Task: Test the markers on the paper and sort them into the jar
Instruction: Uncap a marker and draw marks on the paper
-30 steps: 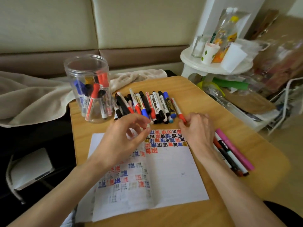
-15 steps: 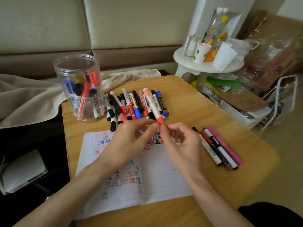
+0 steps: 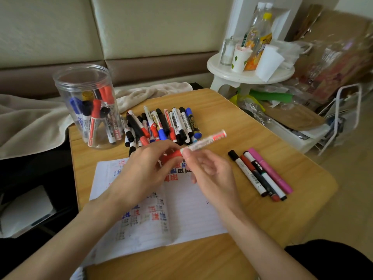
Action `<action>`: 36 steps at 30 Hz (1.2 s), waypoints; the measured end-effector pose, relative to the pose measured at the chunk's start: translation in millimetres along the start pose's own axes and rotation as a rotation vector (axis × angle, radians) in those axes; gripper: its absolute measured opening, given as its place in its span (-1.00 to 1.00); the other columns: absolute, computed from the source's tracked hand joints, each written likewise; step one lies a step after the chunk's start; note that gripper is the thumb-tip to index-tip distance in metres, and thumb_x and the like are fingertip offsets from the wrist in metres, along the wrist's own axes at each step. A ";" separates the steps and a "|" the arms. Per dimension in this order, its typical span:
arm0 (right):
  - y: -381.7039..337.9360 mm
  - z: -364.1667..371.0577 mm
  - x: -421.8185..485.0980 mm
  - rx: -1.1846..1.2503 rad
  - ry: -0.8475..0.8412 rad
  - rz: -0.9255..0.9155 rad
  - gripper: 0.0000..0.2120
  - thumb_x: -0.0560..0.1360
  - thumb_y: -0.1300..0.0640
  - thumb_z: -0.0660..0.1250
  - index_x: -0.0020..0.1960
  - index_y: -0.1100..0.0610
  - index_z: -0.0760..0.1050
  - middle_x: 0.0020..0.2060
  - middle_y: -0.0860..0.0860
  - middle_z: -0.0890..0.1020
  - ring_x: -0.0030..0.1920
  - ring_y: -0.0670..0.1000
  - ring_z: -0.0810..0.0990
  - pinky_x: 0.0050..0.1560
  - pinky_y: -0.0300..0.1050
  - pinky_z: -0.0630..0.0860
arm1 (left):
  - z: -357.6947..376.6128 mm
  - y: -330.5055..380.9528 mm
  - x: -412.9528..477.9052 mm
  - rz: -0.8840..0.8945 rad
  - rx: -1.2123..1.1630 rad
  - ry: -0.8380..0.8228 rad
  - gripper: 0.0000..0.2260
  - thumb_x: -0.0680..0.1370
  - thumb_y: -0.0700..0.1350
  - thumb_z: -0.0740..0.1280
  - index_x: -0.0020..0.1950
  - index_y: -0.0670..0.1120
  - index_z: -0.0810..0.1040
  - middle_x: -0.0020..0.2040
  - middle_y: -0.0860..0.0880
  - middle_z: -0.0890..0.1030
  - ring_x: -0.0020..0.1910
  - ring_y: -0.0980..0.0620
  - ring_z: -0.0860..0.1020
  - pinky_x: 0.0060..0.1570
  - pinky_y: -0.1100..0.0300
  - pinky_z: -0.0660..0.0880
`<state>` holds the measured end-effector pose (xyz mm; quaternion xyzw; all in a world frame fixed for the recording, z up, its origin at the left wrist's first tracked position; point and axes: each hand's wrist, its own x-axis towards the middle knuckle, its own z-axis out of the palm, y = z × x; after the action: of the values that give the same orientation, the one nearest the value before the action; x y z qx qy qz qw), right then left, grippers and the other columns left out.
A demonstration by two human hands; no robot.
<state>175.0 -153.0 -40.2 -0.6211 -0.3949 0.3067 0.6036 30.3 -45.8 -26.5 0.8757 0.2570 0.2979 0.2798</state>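
Observation:
A red marker with a white barrel is held level above the paper. My left hand grips its red cap end, and my right hand pinches the barrel right beside the cap. The paper lies open on the wooden table and bears rows of red, blue and black test marks. A pile of markers lies behind my hands. The clear plastic jar stands at the back left with several markers upright inside it.
Several markers, one of them pink, lie in a row right of the paper. A beige cloth drapes behind the jar. A white stool with cups and bottles stands beyond the table's right edge, beside cluttered bags.
My right hand lifted the red marker from the pile's right end. Both hands met over the paper, and the marker turned so its barrel now points right.

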 end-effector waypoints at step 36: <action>-9.3 5.8 8.4 0.062 -0.146 -0.036 -0.79 0.54 0.04 0.45 -0.08 0.21 0.70 -0.30 0.07 0.70 -0.28 -0.01 0.63 -0.23 -0.19 0.57 | -25.9 -11.9 -10.1 -0.104 -0.311 -0.302 -0.68 0.68 -0.11 0.28 -0.28 0.04 0.52 -0.37 0.01 0.51 -0.41 0.10 0.44 -0.31 0.24 0.40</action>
<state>173.1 -143.2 -30.6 -0.5708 -0.4393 0.3525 0.5975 2.8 -34.8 -20.7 0.8424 0.2078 0.1846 0.4616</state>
